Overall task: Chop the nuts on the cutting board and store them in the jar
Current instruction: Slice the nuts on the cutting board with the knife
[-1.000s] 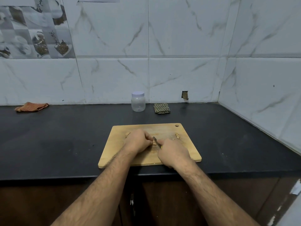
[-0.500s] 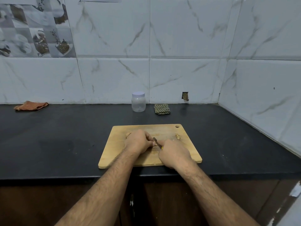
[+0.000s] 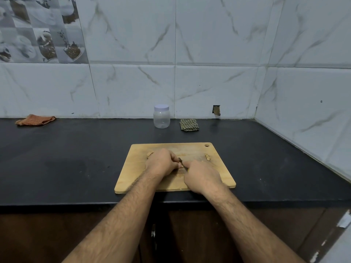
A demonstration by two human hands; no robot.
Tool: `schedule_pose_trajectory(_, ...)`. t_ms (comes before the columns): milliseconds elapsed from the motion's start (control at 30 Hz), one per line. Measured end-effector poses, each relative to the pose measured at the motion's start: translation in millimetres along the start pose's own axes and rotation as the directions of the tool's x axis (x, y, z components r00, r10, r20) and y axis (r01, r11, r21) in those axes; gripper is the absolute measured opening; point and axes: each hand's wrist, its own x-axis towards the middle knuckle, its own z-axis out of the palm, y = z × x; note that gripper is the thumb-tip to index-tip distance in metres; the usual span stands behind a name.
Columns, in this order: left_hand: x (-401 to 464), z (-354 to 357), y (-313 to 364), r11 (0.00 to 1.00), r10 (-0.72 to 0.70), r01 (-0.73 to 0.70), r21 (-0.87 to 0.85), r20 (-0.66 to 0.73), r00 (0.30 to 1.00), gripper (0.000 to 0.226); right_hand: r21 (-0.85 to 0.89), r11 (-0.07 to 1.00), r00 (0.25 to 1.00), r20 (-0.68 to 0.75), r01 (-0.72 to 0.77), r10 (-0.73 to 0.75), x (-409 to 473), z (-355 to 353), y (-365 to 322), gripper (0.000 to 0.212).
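A rectangular pale wooden cutting board (image 3: pixel 133 168) with a small hanging hole in its far right corner lies near the front edge of the black stone surface (image 3: pixel 66 158). Both hands are on it, close together at its middle. The left hand (image 3: pixel 161 163) rests knuckles-up with its fingers curled under, its grip apparently pinning something small against the board, though what it holds is hidden beneath the fingers. The right hand (image 3: pixel 202 176) has its grip closed round the handle of a small dark-bladed knife (image 3: pixel 181 162), whose blade pokes out between the two hands, pointing away and to the left, just beside the left fingertips. A small heap of tan nut pieces (image 3: pixel 208 157) sits on the board near its right edge, and another tan piece (image 3: pixel 149 154) lies just beyond the left hand. The clear plastic jar (image 3: pixel 161 118) with a white lid on stands upright at the back by the marble-tiled wall (image 3: pixel 133 88), well apart from the board. A folded green checked cloth (image 3: pixel 189 125) lies just to its right, and a crumpled orange cloth (image 3: pixel 35 120) far to the left.
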Motion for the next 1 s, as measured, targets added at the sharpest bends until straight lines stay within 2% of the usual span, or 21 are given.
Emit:
schedule_pose_trajectory(133, -2, 0, 1, 1.000, -0.011, 0.011, 0.003, -0.020, 1.000, 0.005, -0.026, 1.000, 1.000, 0.002, -0.004, 0.004, -1, 0, -4, 0.055)
schedule_pose_trajectory(333, -7, 0, 3, 0.999, -0.006, 0.008, 0.049, -0.041, 0.999, 0.006, 0.027, 0.998, 0.998, 0.030, -0.048, 0.048, -17, 4, 2, 0.068)
schedule_pose_trajectory(500, -11, 2, 2, 0.998, 0.033, -0.029, 0.063, -0.063, 0.997, 0.011, -0.013, 0.999, 0.999, 0.021, -0.034, 0.035, -33, 6, 7, 0.073)
schedule_pose_trajectory(700, -17, 5, 0, 0.995, 0.065, -0.058, 0.079, -0.099, 0.993, 0.017, 0.000, 0.998, 0.998, 0.006, -0.067, 0.067, -32, 7, 8, 0.073)
schedule_pose_trajectory(1000, -21, 7, -2, 0.989, 0.113, -0.098, 0.110, -0.146, 0.983, 0.017, 0.038, 0.999, 0.999, -0.039, -0.019, 0.020, -6, 7, 1, 0.058)
